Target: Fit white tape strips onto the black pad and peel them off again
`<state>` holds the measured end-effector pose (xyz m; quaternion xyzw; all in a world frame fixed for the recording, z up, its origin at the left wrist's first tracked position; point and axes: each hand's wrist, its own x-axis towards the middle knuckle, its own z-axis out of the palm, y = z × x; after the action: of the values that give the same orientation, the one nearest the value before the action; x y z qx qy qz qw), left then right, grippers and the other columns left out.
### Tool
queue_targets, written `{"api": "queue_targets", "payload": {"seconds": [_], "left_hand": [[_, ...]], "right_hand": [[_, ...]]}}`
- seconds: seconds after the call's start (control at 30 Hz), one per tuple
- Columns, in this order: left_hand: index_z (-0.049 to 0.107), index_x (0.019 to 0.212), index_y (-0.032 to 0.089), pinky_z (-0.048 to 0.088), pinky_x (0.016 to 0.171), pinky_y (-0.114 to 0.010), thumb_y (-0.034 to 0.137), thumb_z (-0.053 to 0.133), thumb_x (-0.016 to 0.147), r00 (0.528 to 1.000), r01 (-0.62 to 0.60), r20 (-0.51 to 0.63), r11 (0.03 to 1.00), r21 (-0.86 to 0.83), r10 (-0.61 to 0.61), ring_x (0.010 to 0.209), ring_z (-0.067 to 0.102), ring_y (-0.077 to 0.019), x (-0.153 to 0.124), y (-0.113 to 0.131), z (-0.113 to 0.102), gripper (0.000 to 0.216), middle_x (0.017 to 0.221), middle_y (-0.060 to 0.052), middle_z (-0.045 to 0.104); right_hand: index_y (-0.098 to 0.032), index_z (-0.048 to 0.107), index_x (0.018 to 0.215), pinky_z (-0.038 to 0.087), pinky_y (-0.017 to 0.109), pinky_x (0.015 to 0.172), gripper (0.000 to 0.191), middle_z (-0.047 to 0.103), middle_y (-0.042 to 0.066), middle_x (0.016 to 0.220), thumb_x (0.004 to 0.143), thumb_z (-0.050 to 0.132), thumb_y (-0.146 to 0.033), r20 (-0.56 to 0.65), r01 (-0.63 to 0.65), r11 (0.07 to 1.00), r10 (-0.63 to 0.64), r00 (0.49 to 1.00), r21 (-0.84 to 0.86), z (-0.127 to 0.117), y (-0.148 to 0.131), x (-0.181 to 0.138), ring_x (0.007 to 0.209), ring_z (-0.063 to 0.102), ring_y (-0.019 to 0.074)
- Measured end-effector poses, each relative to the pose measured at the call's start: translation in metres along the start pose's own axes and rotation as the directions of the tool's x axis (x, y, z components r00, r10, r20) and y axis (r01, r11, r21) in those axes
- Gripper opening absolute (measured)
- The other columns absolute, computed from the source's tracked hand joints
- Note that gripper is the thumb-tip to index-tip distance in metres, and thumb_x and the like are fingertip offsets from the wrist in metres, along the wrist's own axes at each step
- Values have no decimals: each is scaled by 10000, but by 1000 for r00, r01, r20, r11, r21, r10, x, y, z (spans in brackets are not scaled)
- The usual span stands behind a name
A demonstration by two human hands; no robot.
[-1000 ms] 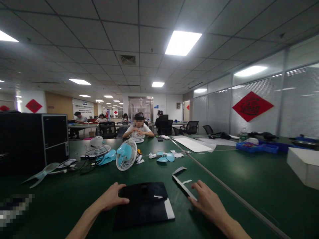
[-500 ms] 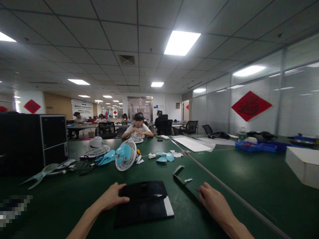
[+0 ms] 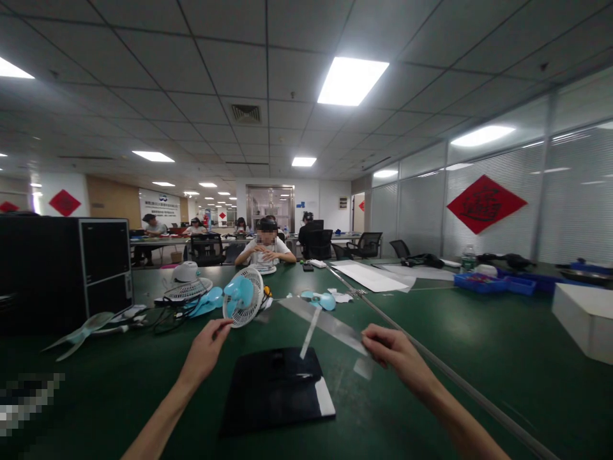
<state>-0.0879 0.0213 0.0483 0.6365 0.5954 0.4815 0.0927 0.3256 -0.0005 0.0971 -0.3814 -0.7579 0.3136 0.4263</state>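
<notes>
My right hand (image 3: 390,348) is closed on the end of a strip of clear plastic film (image 3: 330,324), held up over the table. A narrow whitish strip (image 3: 311,332) hangs from the film toward the back edge of a glossy black panel (image 3: 272,399). The panel lies flat on the green table, with a white patch (image 3: 324,397) at its right side. Up and left of the panel, my left hand (image 3: 205,348) has its thumb and fingers pinched together, close in front of a small fan with blue blades (image 3: 242,297). Whatever it pinches, if anything, is too small to make out.
More fan parts (image 3: 186,284) and cables lie at the back left, beside a black computer tower (image 3: 105,268). A co-worker (image 3: 265,246) sits across the table. White sheets (image 3: 371,275), blue trays (image 3: 493,283) and a white box (image 3: 584,319) are at the right.
My left hand has left the black panel and moved up and away, its fingers now pinched. My right hand has lifted the film strip off the table, up and slightly left.
</notes>
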Motion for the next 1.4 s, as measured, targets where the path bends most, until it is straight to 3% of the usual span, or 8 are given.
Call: {"api": "queue_targets", "payload": {"seconds": [0.1,0.2,0.3,0.47,0.63,0.83,1.13,1.4], "left_hand": [[612,1102,152,437,654,-278,694,382,780,988,108,128,976,-191,-84,803,560,-194,-5,14,-9,671,963,-76,654],[660,979,118,406,582,-251,711,384,785,903,258,420,893,-369,-88,725,552,-171,-17,28,-12,683,845,-79,662],[675,865,119,406,614,-248,712,405,783,835,339,547,835,-434,-55,716,557,-165,-27,36,-7,657,751,-60,657],[607,699,133,334,492,-203,661,555,729,829,294,558,878,-379,-37,531,444,-85,-27,34,-1,531,599,27,544],[613,756,124,333,450,-192,601,651,671,786,342,610,891,-297,-99,502,439,-69,-26,35,-5,486,612,35,545],[596,719,129,301,425,-190,583,677,629,681,406,696,908,-101,-227,428,430,-64,-30,19,5,469,498,54,511],[586,668,143,342,414,-202,571,695,572,630,405,719,914,18,-293,417,492,-88,-33,5,20,453,469,33,549],[562,671,160,387,389,-217,526,685,583,625,360,725,931,60,-288,425,546,-128,-29,-22,35,396,457,30,557]], "right_hand": [[-154,603,730,242,202,454,303,426,-53,590,760,627,-455,188,-107,970,66,980,220,13,-3,17,503,333,68],[-134,619,738,200,201,444,274,422,-62,560,712,680,-399,323,-221,921,113,940,321,29,4,33,484,319,55],[-121,626,734,186,199,442,225,440,-59,559,687,690,-332,383,-315,888,177,907,335,44,13,47,479,337,48],[-118,611,684,162,203,429,150,443,-64,521,644,674,-247,432,-410,844,245,868,346,58,18,54,445,334,41],[-115,615,669,148,205,415,134,444,-68,502,641,669,-234,448,-457,812,279,850,362,67,24,45,431,344,38],[-115,646,700,215,189,428,87,512,-45,537,644,635,-180,443,-521,822,389,808,228,79,49,39,464,414,51],[-138,664,796,286,176,457,145,591,-27,665,665,622,-182,339,-439,898,406,849,23,90,72,40,550,475,70],[-134,673,821,399,198,581,157,647,-4,723,674,645,-182,264,-385,916,401,877,-113,94,62,35,650,561,107]]}}
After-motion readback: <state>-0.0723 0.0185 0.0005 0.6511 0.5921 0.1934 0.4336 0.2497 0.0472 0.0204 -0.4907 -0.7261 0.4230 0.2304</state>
